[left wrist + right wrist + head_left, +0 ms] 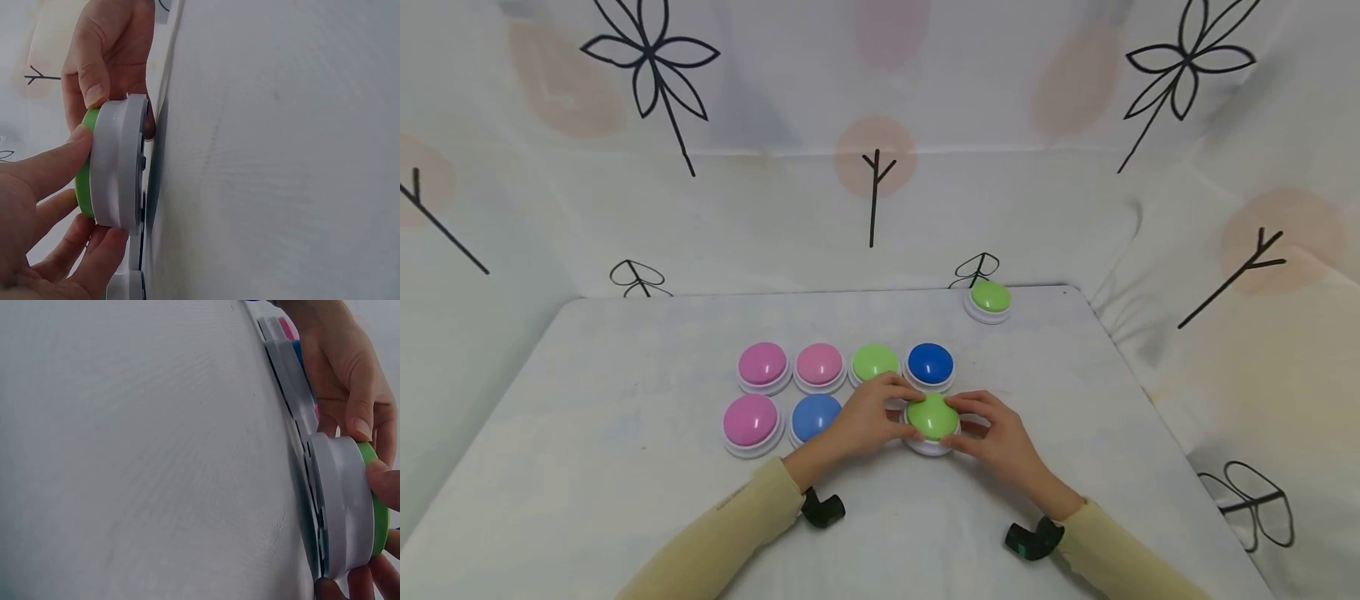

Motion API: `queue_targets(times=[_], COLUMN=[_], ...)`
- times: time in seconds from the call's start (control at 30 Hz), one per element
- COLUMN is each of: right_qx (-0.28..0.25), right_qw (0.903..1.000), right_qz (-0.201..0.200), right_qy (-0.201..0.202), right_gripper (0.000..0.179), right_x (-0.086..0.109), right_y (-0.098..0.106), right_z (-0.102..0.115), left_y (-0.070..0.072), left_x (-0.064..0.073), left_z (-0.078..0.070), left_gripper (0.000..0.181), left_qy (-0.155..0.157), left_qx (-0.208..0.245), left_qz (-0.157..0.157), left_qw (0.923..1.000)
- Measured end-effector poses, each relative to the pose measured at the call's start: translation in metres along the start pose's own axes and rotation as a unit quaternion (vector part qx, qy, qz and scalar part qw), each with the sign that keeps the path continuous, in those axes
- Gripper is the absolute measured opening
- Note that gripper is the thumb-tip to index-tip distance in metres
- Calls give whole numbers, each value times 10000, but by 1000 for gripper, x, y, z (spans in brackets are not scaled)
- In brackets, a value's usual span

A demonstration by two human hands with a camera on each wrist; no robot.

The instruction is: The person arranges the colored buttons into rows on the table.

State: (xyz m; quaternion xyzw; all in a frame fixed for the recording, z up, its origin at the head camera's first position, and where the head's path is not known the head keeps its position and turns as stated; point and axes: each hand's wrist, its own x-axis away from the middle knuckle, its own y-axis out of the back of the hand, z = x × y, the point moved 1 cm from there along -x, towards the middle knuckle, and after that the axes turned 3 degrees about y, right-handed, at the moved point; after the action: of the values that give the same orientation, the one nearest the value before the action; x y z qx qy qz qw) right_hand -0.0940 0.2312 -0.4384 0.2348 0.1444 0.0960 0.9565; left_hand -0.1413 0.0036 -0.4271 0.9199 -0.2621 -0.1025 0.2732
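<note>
Both hands hold one round push button [932, 417] with a glossy green dome and a white base. My left hand [868, 417] grips it from the left, thumb and fingers at the dome and rim. From the right, my right hand [1000, 437] grips the opposite side. In the left wrist view the base of this button [115, 165] is tilted close over the table, a thin shadowed gap showing under it. A blue button [930, 364] stands just behind it. My left hand partly covers another green button [876, 362] and a lighter blue button [816, 417].
Two pink buttons, one magenta-pink [763, 364] and one lighter [820, 365], continue the back row leftward. A magenta button [751, 421] stands at the front row's left end. Another green button [990, 297] sits near the table's far edge. Patterned white cloth [775, 217] hangs behind the table [587, 467].
</note>
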Motion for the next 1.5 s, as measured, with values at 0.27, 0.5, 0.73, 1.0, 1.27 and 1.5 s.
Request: queue_targets(times=[0.27,0.5,0.73,1.0,1.27,1.5], right_qx=[113,-13,-80,-223,-513,-300], right_qw=[9999,9998,9994,9986,9969,9968], right_qz=[100,185,259,381,518,628], right_qy=[-6,-4,235,283,299,382], right_gripper=[50,50,49,50,48,50], right_x=[-4,-9,-12,-20,-31,-32], right_y=[-5,-8,-12,-23,-40,-51], right_z=[-1,10,3,10,20,23], left_y=[4,13,20,37,56,63], left_x=[4,7,6,10,20,26], left_z=[1,-1,3,9,16,25], left_gripper=[49,56,56,56,55,57], left_qy=[-12,92,-120,-45,-128,-349], left_qx=[-251,-542,-961,-1127,-1371,-1261], left_qz=[-46,36,154,214,297,447], left_qw=[9997,9985,9952,9934,9900,9904])
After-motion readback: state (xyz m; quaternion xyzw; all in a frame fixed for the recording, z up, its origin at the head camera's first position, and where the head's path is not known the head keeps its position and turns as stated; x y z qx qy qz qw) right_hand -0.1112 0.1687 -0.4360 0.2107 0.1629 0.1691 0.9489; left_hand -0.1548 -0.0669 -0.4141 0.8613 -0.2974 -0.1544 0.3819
